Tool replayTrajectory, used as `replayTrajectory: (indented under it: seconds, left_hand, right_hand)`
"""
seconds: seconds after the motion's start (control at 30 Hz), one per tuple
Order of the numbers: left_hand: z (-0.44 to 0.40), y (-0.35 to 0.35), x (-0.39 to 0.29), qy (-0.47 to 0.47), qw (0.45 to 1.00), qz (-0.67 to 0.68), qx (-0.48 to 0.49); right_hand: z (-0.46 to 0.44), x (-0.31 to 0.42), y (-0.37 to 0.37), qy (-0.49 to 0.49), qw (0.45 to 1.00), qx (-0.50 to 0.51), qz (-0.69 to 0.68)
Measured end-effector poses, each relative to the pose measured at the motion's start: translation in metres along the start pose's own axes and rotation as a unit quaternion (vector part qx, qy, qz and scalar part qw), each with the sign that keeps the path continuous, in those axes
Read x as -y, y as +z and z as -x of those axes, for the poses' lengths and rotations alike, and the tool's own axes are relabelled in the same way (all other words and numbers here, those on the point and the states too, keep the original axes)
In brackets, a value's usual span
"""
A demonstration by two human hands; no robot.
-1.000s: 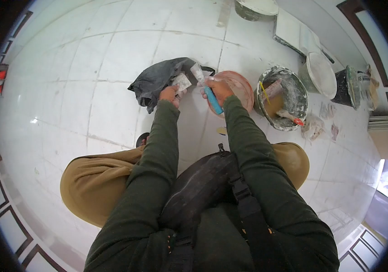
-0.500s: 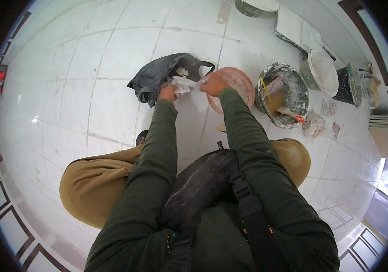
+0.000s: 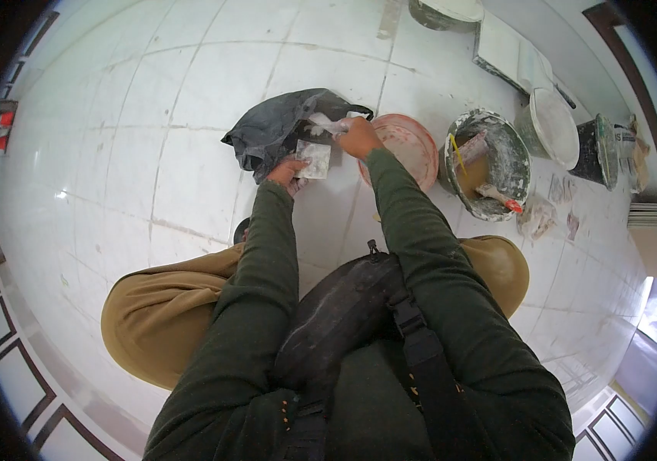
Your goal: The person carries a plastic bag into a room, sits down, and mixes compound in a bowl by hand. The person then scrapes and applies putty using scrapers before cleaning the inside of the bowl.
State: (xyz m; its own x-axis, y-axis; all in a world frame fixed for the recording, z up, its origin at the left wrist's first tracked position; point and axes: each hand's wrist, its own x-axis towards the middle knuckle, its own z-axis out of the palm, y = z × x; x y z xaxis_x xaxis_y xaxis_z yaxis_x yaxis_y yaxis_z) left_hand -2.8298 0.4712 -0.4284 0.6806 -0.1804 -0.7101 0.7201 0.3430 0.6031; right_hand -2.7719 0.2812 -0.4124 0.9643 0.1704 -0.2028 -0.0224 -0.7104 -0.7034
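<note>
My left hand (image 3: 288,174) is closed on the edge of a flat, square, whitish plate (image 3: 314,160), smeared on its face. Its kind is not clear. My right hand (image 3: 358,137) grips a narrow pale tool (image 3: 332,126), perhaps a putty knife, with a white lump at its far end. That end is over the mouth of a black plastic bag (image 3: 267,123), which lies on the floor just beyond both hands. White material shows inside the bag's opening. Right beside my right hand stands a pink round basin (image 3: 405,146) with whitish residue.
To the right, a dark plaster-crusted bucket (image 3: 524,165) holds murky water, a yellow stick (image 3: 459,156) and a red-tipped tool (image 3: 511,205). More buckets (image 3: 555,131) stand along the wall. Crumpled clear plastic (image 3: 536,217) lies on the tiled floor (image 3: 190,177).
My hands have moved apart. The left has lowered and tilted the square plate so its face shows; the right has carried the narrow tool with its white lump over the bag's opening.
</note>
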Motion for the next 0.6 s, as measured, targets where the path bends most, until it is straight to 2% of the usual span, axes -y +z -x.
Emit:
replayTrajectory:
  seconds: [0.13, 0.23, 0.33, 0.43, 0.53, 0.6]
  left_hand:
    - [0.002, -0.004, 0.017, 0.007, 0.992, 0.107, 0.058]
    - [-0.011, -0.005, 0.035, -0.003, 0.980, 0.184, 0.082]
    - [0.011, 0.024, 0.019, -0.022, 0.963, 0.235, 0.134]
    - [0.004, 0.032, 0.017, -0.014, 0.952, 0.251, 0.175]
    - [-0.007, 0.037, 0.014, 0.023, 0.956, 0.226, 0.185]
    - [-0.016, 0.043, 0.012, 0.050, 0.974, 0.200, 0.095]
  right_hand:
    - [0.012, 0.006, -0.014, 0.025, 0.994, -0.009, -0.110]
    - [0.004, -0.019, 0.001, 0.072, 0.988, 0.023, -0.133]
    - [0.012, -0.028, 0.007, 0.064, 0.988, 0.023, -0.138]
    - [0.024, -0.023, 0.001, 0.003, 0.992, 0.033, -0.122]
    - [0.039, 0.002, -0.018, 0.002, 0.971, 0.121, -0.206]
    - [0.044, 0.013, -0.029, -0.024, 0.970, 0.136, -0.203]
